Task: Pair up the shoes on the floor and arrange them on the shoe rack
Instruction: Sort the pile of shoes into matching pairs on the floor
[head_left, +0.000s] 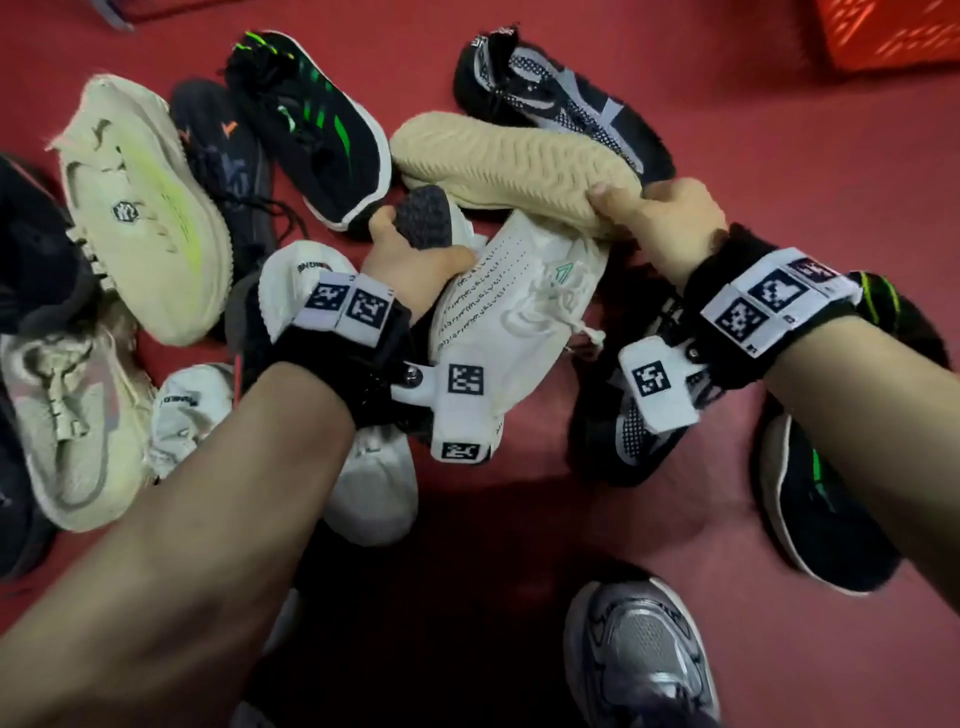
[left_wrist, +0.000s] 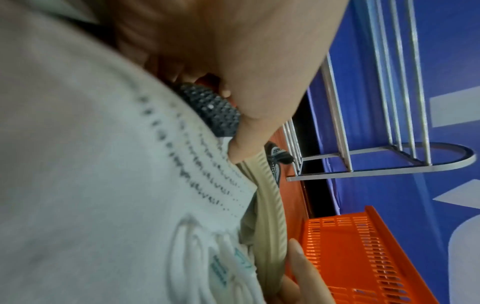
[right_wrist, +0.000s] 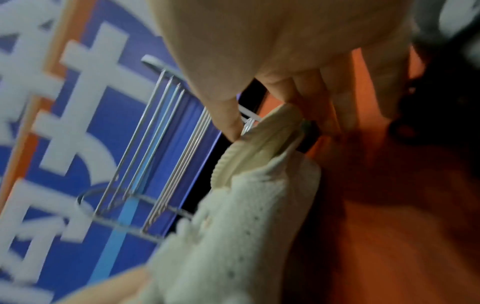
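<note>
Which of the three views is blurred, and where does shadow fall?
Head view: mostly sharp, with a dark shadow on the red floor below the arms. Left wrist view: the white shoe close up is soft. Right wrist view: motion blur throughout, worst on the blue wall.

A heap of shoes fills the upper half of the head view on the red floor (head_left: 727, 519). The white knit sneaker (head_left: 519, 301) lies at centre, under the overturned beige ribbed-sole shoe (head_left: 514, 166). The orange slatted plastic crate (head_left: 893, 31) stands upper right; a grey trainer (head_left: 639, 654) sits at the bottom
</note>
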